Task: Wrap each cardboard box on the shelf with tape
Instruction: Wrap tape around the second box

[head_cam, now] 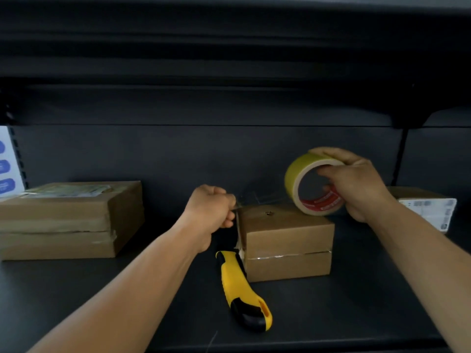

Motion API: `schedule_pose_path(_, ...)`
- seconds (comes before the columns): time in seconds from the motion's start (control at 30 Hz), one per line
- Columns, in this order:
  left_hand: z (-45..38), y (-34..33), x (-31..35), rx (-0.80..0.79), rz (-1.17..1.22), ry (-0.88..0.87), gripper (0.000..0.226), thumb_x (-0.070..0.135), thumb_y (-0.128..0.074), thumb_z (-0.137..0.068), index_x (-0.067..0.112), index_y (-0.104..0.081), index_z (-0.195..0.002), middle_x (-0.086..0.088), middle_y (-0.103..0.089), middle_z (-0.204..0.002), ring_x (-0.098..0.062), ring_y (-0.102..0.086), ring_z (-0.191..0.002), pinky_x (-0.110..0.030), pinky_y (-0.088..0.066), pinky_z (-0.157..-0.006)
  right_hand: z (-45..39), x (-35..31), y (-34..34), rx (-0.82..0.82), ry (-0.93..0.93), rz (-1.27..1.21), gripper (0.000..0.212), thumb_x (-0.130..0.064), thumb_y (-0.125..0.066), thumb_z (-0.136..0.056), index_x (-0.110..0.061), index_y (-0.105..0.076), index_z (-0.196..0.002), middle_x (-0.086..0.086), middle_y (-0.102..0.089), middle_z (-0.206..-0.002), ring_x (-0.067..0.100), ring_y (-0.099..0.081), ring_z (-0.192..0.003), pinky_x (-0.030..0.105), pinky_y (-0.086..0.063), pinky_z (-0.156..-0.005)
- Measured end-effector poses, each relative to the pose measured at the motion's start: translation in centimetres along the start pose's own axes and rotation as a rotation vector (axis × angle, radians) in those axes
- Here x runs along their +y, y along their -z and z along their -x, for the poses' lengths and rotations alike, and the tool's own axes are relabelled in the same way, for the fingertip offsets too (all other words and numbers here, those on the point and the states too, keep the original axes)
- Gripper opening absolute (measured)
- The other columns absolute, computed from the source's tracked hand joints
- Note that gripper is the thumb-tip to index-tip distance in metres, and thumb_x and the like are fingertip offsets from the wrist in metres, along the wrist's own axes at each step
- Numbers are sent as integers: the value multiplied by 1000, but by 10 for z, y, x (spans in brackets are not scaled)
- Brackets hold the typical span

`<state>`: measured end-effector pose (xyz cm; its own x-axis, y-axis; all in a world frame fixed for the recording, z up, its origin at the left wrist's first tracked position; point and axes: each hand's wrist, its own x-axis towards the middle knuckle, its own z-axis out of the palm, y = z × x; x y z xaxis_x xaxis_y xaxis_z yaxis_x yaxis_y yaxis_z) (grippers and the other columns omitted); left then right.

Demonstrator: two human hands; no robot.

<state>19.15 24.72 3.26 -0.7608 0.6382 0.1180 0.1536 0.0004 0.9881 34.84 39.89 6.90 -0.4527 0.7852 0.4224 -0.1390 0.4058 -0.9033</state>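
Note:
A small cardboard box stands in the middle of the dark shelf, with a clear tape band round its front. My right hand grips a tape roll with a yellowish rim, held upright on the box's top right corner. A clear strip of tape runs from the roll leftward over the box top. My left hand pinches the strip's free end at the box's top left edge. A larger taped cardboard box sits at the left. Another box with a white label lies behind my right forearm.
A yellow and black utility knife lies on the shelf in front of the small box's left corner. An upper shelf hangs overhead. A white sign with blue marks is at the far left.

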Motion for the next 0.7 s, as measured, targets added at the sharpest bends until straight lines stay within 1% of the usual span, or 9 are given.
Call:
schedule_pose_path(0.07,-1,0,0,1,2,4,12,7,-54,-92,14,-48,-100,-6,-53,-74,-16,-50,-64,-29,-47,-59,-2,-2,1,-18,10,29,37,-3,-64,-82,-40,-70,-79,-10,-69,-97,18,-62,-100,39,-51,-93)
schedule_pose_path(0.13,0,-2,0,-2,9,-5,12,6,-53,-92,13,-48,-101,-6,-53,-75,-15,-49,-64,-28,-47,-58,-3,-6,1,-29,27,51,36,-4,-67,-80,-39,-70,-79,-13,-68,-93,14,-63,-95,36,-51,-92)
schedule_pose_path(0.23,1,-2,-3,-2,14,-10,14,9,-55,-93,12,-48,-104,-4,-53,-75,-14,-50,-65,-27,-48,-59,-4,-8,2,-55,50,104,35,-4,-68,-80,-39,-69,-80,-16,-66,-90,8,-61,-88,30,-51,-89)
schedule_pose_path(0.33,2,-2,-5,-1,19,6,17,11,-57,-92,11,-49,-107,-4,-54,-74,-13,-52,-65,-27,-48,-59,-3,-10,3,-71,53,155,34,-6,-69,-81,-40,-68,-82,-18,-65,-90,6,-59,-89,27,-50,-83)
schedule_pose_path(0.47,3,-2,-4,-1,6,6,19,9,-57,-91,11,-49,-109,-4,-54,-76,-14,-52,-66,-27,-48,-59,-2,-13,3,-94,64,204,32,-5,-67,-82,-37,-69,-87,-22,-63,-88,1,-57,-81,15,-44,-70)
schedule_pose_path(0.53,4,-2,-3,-1,-7,6,20,8,-57,-91,11,-49,-109,-5,-54,-77,-14,-52,-67,-27,-48,-59,-2,-14,3,-104,65,226,32,-5,-68,-82,-36,-69,-89,-22,-62,-88,0,-57,-80,14,-42,-68)
schedule_pose_path(0.6,6,-4,-3,1,-20,4,17,8,-57,-91,12,-49,-106,-6,-54,-78,-14,-51,-66,-27,-47,-58,-2,-17,3,-115,66,254,31,-6,-69,-82,-36,-68,-90,-21,-62,-88,-1,-56,-81,14,-42,-71)
schedule_pose_path(0.7,8,-6,-1,4,-55,-28,10,8,-56,-91,15,-48,-90,-6,-53,-77,-14,-49,-66,-26,-48,-59,-3,-21,3,-120,75,282,32,-6,-68,-82,-36,-68,-91,-23,-59,-86,-3,-54,-79,16,-43,-76)
